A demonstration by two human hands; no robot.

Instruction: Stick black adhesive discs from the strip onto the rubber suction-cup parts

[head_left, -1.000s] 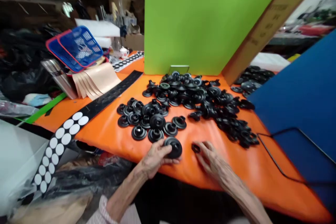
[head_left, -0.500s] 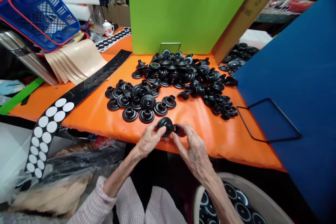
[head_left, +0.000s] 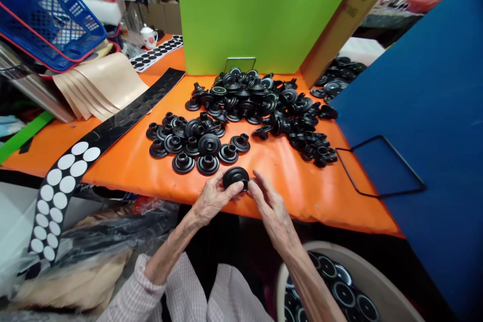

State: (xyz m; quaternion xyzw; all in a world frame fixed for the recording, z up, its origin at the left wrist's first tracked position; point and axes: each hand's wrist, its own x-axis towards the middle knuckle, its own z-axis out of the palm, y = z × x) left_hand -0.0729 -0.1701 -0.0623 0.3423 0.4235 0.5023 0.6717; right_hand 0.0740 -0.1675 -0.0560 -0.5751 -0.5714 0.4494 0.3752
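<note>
My left hand (head_left: 212,198) is closed on a black round part (head_left: 235,176) with a stepped rim, its thumb across the near side. The part is tilted just above the table's front edge. To its right, my right hand (head_left: 270,202) has its fingers stretched out and slightly apart, thumb tip close to the part's right edge. Nothing shows between those fingers; whether the thumb touches the part I cannot tell. Beyond my left hand lies a group of similar black round parts (head_left: 209,145), mostly with hollow stems up.
Behind is a bigger heap of black discs (head_left: 241,93), with small black pieces (head_left: 317,148) at its right. A green panel (head_left: 264,10) and blue panel (head_left: 426,121) stand around. A sticker strip (head_left: 124,110) lies left. Below right is a bin (head_left: 362,256) of discs.
The small black piece at my right fingertips no longer shows there. My right fingers have spread apart, and the round part has tilted in my left hand. The view shifted slightly.
</note>
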